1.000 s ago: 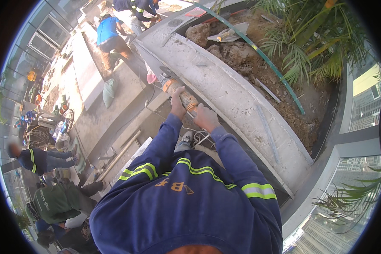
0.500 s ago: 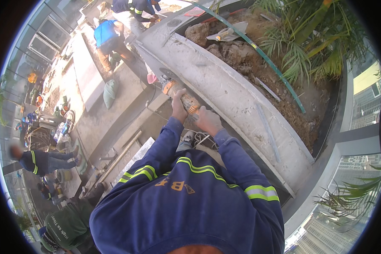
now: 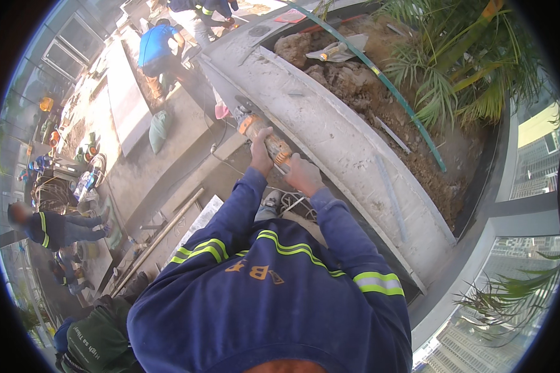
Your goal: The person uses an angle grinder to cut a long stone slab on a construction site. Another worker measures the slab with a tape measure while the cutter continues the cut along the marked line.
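Note:
Both of my hands hold a dusty orange-and-grey angle grinder [image 3: 269, 138]. My left hand [image 3: 262, 153] is wrapped round the middle of its body. At the rear end, my right hand [image 3: 304, 175] grips the grinder's handle. The disc end [image 3: 242, 107] points away from me, at the inner edge of a pale concrete ledge [image 3: 348, 146]; whether the disc touches the edge I cannot tell. My fingers are partly hidden behind the tool.
Right of the ledge lies a soil bed [image 3: 410, 118] with a green strip [image 3: 395, 90] and palm fronds [image 3: 460, 68]. A cable [image 3: 221, 146] runs left of the grinder. Long poles [image 3: 158, 242] lie to my left. A person in blue [image 3: 157, 46] bends ahead; others work at left.
The view has shifted slightly, and the grinder with both hands sits a little further left in it. The person in blue ahead has shifted posture. Both hands keep their grip.

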